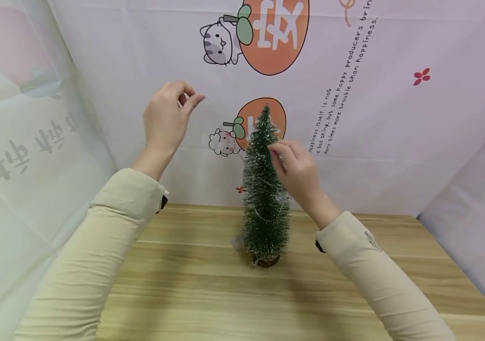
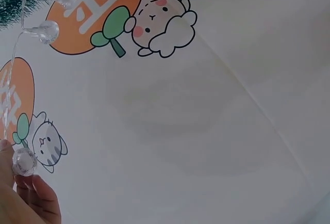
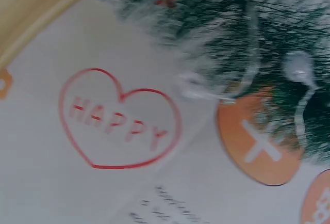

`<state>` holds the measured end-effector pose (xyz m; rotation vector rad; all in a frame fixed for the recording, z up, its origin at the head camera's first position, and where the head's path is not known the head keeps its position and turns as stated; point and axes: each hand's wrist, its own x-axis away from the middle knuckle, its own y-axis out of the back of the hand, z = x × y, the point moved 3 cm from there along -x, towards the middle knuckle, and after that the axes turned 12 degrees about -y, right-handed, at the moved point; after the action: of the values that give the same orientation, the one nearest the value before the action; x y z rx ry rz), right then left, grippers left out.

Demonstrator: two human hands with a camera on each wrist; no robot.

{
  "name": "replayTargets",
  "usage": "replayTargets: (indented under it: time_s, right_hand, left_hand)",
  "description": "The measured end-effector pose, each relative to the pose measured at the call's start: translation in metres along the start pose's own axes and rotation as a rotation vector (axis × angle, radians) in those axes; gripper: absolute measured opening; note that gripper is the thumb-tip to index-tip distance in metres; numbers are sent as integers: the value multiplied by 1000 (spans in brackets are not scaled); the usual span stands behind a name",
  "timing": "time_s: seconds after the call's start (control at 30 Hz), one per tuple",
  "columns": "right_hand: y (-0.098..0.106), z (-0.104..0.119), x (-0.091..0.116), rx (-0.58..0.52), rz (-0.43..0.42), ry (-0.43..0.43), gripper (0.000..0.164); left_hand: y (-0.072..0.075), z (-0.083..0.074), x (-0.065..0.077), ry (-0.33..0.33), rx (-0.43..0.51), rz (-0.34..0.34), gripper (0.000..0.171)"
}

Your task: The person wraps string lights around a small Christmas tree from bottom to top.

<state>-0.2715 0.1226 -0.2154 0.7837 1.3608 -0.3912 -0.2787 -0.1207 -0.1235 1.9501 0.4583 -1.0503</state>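
Observation:
A small green Christmas tree (image 1: 265, 222) with frosted tips stands upright on a round base. A clear-wired string light (image 2: 46, 31) with faceted transparent bulbs runs from the tree to my left hand (image 1: 166, 116), raised to the left of the treetop. In the left wrist view, that hand (image 2: 32, 195) pinches the wire beside a bulb (image 2: 24, 162). My right hand (image 1: 297, 170) reaches to the tree's upper right side, fingers bent and fingertips at the needles; whether they hold anything is hidden. In the right wrist view, blurred wire and bulbs (image 3: 299, 68) lie along the branches (image 3: 216, 33).
The tree stands on a wood-grain table (image 1: 208, 293). Behind it hangs a white printed backdrop (image 1: 140, 57) with cartoon fruit and lettering. Another pale sheet (image 1: 25, 142) closes off the left. A small clear piece (image 1: 237, 242) lies by the tree's lower left.

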Motion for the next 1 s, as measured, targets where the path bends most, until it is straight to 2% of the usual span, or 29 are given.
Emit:
replayTargets:
  time_s: [0.17,0.3,0.53,0.7,0.9,1.0]
  right_hand:
    - [-2,21,-26,74,-53,114,6]
    - [-8,33,-45,169,-77,179,11]
    - [-20,44,-63,375,-36,262,16]
    - [-27,51,-71,435,73,211,21]
    - [-30,56,-82,373,210,85,21]
    - [-30,58,-87,358,235,66,15]
  left_hand:
    - [0,-2,0,-7,16,-7,33]
    - [0,-3,1,-13,31,-17,32]
    - [1,-4,2,-23,37,-28,35]
    - [2,-4,3,-56,41,-24,34]
    - [2,-5,7,-75,58,-32,34]
    - [3,-4,8,-83,72,-44,34]
